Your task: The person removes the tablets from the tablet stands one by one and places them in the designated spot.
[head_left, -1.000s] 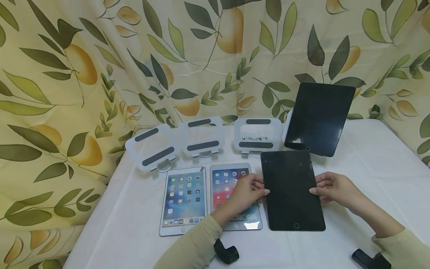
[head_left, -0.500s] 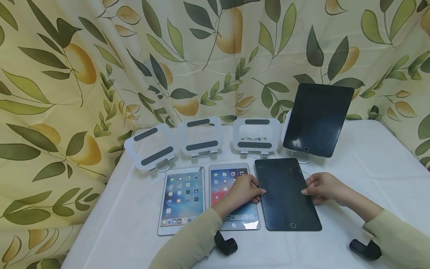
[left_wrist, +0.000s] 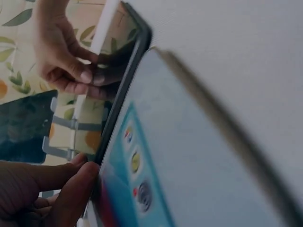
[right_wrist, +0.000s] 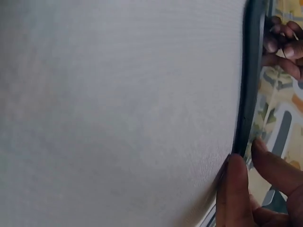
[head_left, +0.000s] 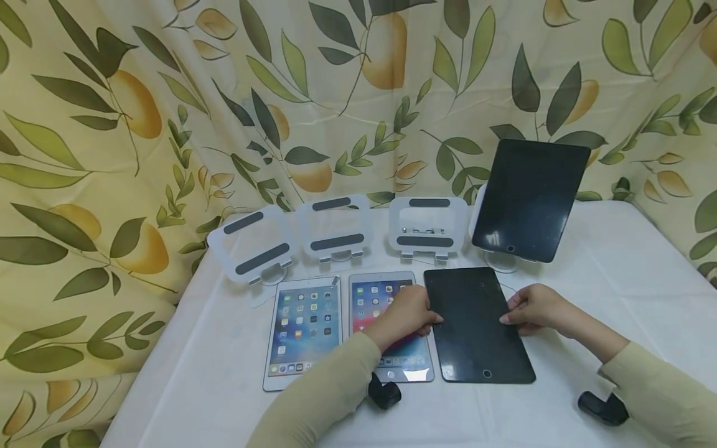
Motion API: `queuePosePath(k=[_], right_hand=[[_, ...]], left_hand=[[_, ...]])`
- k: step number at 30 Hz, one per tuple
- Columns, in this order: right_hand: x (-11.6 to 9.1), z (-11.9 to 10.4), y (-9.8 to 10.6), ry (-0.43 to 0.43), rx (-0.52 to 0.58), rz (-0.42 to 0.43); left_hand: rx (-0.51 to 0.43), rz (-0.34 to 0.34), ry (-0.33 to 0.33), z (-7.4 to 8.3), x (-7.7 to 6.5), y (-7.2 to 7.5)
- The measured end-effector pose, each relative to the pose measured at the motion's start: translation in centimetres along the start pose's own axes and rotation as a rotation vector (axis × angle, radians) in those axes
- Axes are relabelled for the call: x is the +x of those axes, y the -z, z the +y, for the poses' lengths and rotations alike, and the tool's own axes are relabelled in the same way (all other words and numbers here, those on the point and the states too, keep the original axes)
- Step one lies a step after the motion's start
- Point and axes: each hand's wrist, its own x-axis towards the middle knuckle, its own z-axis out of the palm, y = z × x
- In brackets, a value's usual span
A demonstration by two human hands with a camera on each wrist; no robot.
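Observation:
A black tablet (head_left: 478,336) with a dark screen lies almost flat on the white table, its round button toward the person. My left hand (head_left: 407,311) pinches its left edge, with the forearm passing over a white tablet (head_left: 400,374) whose screen is lit. At the opposite edge, my right hand (head_left: 534,309) pinches it between thumb and fingers. The left wrist view shows the thumb and finger (left_wrist: 71,198) at the tablet's dark rim (left_wrist: 135,56). In the right wrist view, the fingers (right_wrist: 236,184) grip the rim (right_wrist: 249,85) close over the cloth.
Another lit white tablet (head_left: 305,330) lies at the left. Behind stand white tablet stands with grey pads: a tilted one (head_left: 215,246), a middle one (head_left: 302,224) and a right one (head_left: 394,218). A second black tablet (head_left: 529,199) leans on a stand at the back right, before a patterned curtain (head_left: 224,124).
The black tablet's far end has come down toward the table, and the tablet has shifted slightly left. Both hands moved with it, keeping hold of its edges.

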Motion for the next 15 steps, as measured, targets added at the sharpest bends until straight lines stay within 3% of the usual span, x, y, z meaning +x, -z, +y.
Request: queuePosePath(k=[3,5,8,12,15], right_hand=[[0.1,0.2,0.1,0.025,-0.046,0.011],[0.1,0.3,0.3,0.037,-0.052,0.011],[0.0,0.5,1.0,0.056,-0.033,0.039],[0.1,0.7,2.3,0.138,0.021,0.164],[0.3,1.1,3.0,0.196,0.118,0.353]], left_hand=[[0.036,-0.035,-0.031,0.0,0.4,0.6],[0.008,-0.051,-0.032,-0.1,0.8,1.1],[-0.059,-0.012,-0.042,-0.1,1.6,2.0],[-0.263,0.096,-0.085,0.3,2.8,2.7],[-0.429,0.181,-0.117,1.1,3.7,2.7]])
